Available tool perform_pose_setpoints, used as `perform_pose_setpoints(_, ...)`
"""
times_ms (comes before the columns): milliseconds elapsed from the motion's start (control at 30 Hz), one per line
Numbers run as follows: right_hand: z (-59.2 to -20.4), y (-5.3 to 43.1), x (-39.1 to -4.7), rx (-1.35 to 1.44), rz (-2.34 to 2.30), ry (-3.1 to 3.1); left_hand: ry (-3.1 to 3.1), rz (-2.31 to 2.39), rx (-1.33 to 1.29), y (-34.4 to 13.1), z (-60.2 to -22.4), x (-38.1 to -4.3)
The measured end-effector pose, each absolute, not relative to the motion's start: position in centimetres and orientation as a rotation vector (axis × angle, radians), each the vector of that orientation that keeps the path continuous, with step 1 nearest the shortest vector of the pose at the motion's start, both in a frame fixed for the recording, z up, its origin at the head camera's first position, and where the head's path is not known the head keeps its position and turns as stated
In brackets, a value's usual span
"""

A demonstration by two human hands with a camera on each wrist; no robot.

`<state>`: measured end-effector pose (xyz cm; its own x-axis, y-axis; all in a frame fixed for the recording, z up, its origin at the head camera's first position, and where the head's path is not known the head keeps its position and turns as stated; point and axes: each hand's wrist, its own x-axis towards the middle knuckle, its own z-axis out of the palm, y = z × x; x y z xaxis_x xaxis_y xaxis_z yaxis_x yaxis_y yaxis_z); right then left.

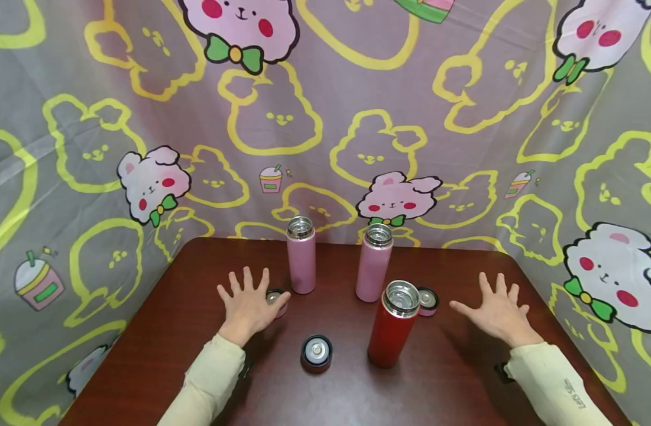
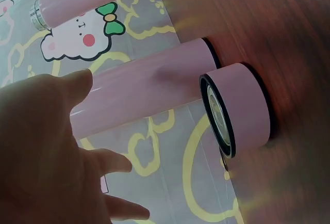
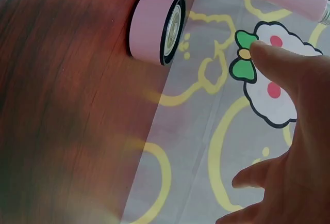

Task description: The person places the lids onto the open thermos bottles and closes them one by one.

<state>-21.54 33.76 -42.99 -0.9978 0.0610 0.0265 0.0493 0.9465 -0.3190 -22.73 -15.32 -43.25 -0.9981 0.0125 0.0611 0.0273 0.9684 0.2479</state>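
My left hand (image 1: 249,306) is spread with straight fingers above the table and holds nothing. Its thumb partly covers a pink lid (image 2: 246,109) in the head view, and a pink thermos bottle (image 1: 302,260) stands just beyond. My right hand (image 1: 498,313) is also spread and holds nothing, to the right of a second pink lid (image 3: 153,28). Left of that lid stands another pink bottle (image 1: 373,266). A red bottle (image 1: 391,334) is nearest the front, its body partly hiding the right lid. All three bottles are upright and uncapped. A red lid (image 1: 317,355) lies underside up between the hands.
The dark wooden table (image 1: 346,396) ends at a patterned cloth (image 1: 325,160) behind, which also hangs at both sides. Pale sleeves (image 1: 213,373) cover both forearms. The bottles stand around the table's middle.
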Motion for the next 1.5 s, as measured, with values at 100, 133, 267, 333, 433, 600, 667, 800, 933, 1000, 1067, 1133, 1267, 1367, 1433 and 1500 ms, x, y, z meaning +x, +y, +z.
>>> perform_pose_setpoints(100, -42.8, 33.7, -21.6, -0.045, 0.499, -3.043, -3.038, -0.417, -0.03, -15.4, -43.4, -22.6)
perform_pose_setpoints(133, -42.7, 33.6, -21.6, -0.035, 0.502, -3.035, -3.025, -0.428, -0.034, -15.4, -43.4, -22.6)
perform_pose_setpoints(267, -42.5, 33.3, -21.5, -0.002, 0.513, -3.005, -2.943, -0.483, -0.088, -15.4, -43.5, -22.5)
perform_pose_setpoints(333, -42.4, 33.1, -21.4, 0.02, 0.535, -2.994, -2.895, -0.506, -0.136, -15.4, -43.5, -22.5)
perform_pose_setpoints(433, -42.2, 32.7, -21.2, 0.088, 0.584, -2.984, -2.829, -0.522, -0.226, -15.2, -43.5, -22.6)
perform_pose_setpoints(600, -42.3, 31.7, -21.1, 0.219, 0.7, -2.958, -2.775, -0.554, -0.363, -14.8, -43.4, -22.6)
perform_pose_setpoints(667, -42.5, 31.4, -21.1, 0.26, 0.743, -2.934, -2.782, -0.582, -0.4, -14.6, -43.5, -22.5)
perform_pose_setpoints(800, -42.9, 30.8, -20.8, 0.344, 0.836, -2.876, -2.829, -0.692, -0.461, -14.2, -43.8, -22.0)
perform_pose_setpoints(933, -43.1, 30.2, -20.6, 0.402, 0.926, -2.851, -2.874, -0.823, -0.571, -13.7, -44.3, -21.5)
perform_pose_setpoints(1000, -43.3, 30.0, -20.5, 0.422, 0.966, -2.858, -2.893, -0.875, -0.643, -13.4, -44.5, -21.2)
perform_pose_setpoints(1067, -43.4, 29.8, -20.4, 0.464, 1.022, -2.859, -2.91, -0.908, -0.713, -13.1, -44.7, -21.0)
perform_pose_setpoints(1133, -43.6, 29.5, -20.4, 0.519, 1.062, -2.865, -2.925, -0.942, -0.775, -12.9, -44.9, -20.8)
perform_pose_setpoints(1267, -43.9, 28.9, -20.3, 0.618, 1.223, -2.871, -2.945, -0.962, -0.888, -12.3, -45.2, -20.6)
perform_pose_setpoints(1367, -44.1, 28.4, -20.4, 0.712, 1.33, -2.855, -2.978, -0.939, -0.946, -11.8, -45.6, -20.3)
perform_pose_setpoints(1433, -44.3, 28.1, -20.4, 0.774, 1.378, -2.84, -3.02, -0.914, -0.959, -11.5, -45.8, -20.1)
perform_pose_setpoints(1500, -44.6, 27.7, -20.3, 0.818, 1.406, -2.833, -3.067, -0.906, -0.967, -11.2, -46.1, -19.9)
